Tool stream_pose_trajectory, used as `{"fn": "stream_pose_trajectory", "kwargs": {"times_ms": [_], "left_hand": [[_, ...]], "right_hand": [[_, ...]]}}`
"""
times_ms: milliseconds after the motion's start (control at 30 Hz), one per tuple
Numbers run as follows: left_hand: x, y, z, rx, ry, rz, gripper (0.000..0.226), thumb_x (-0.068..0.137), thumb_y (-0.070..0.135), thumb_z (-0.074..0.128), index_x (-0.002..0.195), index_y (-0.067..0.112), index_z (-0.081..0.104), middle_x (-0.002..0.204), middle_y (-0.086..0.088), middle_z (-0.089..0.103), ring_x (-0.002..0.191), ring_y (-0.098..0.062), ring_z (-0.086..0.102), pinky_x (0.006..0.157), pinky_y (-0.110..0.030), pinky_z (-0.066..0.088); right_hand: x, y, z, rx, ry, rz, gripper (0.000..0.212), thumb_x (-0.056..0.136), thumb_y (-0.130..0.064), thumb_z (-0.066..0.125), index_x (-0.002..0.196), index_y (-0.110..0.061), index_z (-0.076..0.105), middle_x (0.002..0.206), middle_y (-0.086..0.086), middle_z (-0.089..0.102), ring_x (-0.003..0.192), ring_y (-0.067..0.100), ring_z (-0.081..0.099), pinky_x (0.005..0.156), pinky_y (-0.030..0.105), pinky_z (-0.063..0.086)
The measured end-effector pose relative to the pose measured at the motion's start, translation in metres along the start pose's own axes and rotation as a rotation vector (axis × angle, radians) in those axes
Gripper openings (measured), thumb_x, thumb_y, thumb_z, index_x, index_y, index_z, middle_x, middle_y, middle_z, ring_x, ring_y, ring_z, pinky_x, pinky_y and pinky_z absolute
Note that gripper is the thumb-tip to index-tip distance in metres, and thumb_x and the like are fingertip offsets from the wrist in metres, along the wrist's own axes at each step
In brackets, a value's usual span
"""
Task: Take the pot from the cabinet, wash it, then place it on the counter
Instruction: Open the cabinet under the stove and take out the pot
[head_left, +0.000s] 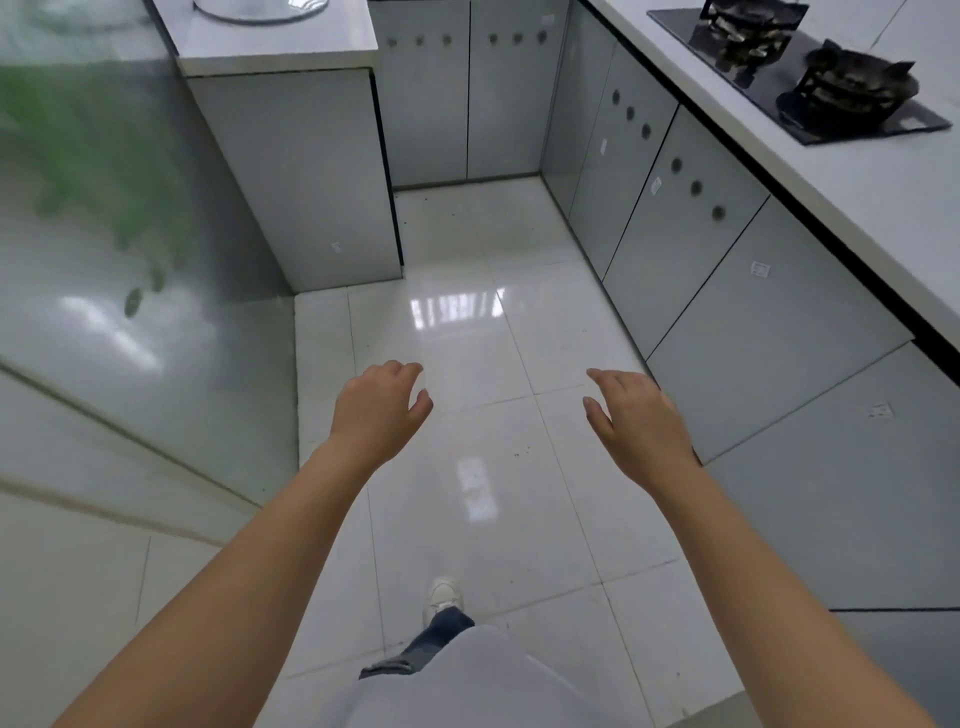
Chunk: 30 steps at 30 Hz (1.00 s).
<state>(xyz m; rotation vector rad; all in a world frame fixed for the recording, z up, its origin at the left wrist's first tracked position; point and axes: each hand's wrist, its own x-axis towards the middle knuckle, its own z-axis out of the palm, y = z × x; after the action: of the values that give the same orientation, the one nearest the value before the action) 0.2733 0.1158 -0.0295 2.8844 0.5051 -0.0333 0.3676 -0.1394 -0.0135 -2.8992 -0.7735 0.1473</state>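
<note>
**Both hands free above the kitchen floor, pot out of sight**

I see both arms stretched forward over the glossy white tile floor (519, 467). My left hand (376, 410) hangs palm down with fingers loosely curled, grasping nothing. My right hand (641, 421) is likewise relaxed, fingers slightly spread and empty. The two hands are well apart, neither touching any surface. The pot does not show anywhere in my view; every grey cabinet door (685, 228) along the right is closed, as are those at the far end. Above them runs the white counter (857, 171), carrying a black gas hob (800, 73) with two burners. One white shoe (443, 597) stands on the floor below.
</note>
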Motion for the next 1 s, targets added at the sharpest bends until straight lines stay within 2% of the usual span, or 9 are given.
{"fn": "stream_pose_trajectory", "kwargs": {"times_ms": [167,367,1000], "left_hand": [[0.08,-0.017,-0.009,-0.007,-0.015,0.042,0.043,0.096,0.034,0.039,0.134,0.014,0.047,0.126,-0.006,0.059,0.109,-0.026,0.056,0.086,-0.038,0.05],[0.161,-0.023,-0.013,-0.002,-0.031,0.08,0.043,0.097,0.033,0.039,0.134,0.014,0.047,0.125,-0.006,0.058,0.112,-0.026,0.055,0.09,-0.037,0.048],[0.475,0.003,-0.035,0.021,-0.006,0.064,0.041,0.096,0.031,0.039,0.131,0.012,0.049,0.122,-0.007,0.059,0.11,-0.027,0.054,0.082,-0.035,0.042]], "right_hand": [[0.07,-0.01,-0.006,-0.037,-0.034,0.026,0.044,0.099,-0.032,0.035,0.14,-0.016,0.039,0.138,0.001,0.05,0.13,0.021,0.041,0.1,0.034,0.036],[0.142,-0.008,-0.01,-0.059,-0.046,0.031,0.043,0.099,-0.031,0.035,0.14,-0.016,0.04,0.137,0.001,0.051,0.129,0.021,0.042,0.098,0.033,0.036],[0.454,0.057,-0.033,-0.066,-0.103,-0.016,0.042,0.1,-0.03,0.034,0.139,-0.015,0.04,0.137,0.002,0.051,0.128,0.021,0.042,0.098,0.033,0.037]]}}
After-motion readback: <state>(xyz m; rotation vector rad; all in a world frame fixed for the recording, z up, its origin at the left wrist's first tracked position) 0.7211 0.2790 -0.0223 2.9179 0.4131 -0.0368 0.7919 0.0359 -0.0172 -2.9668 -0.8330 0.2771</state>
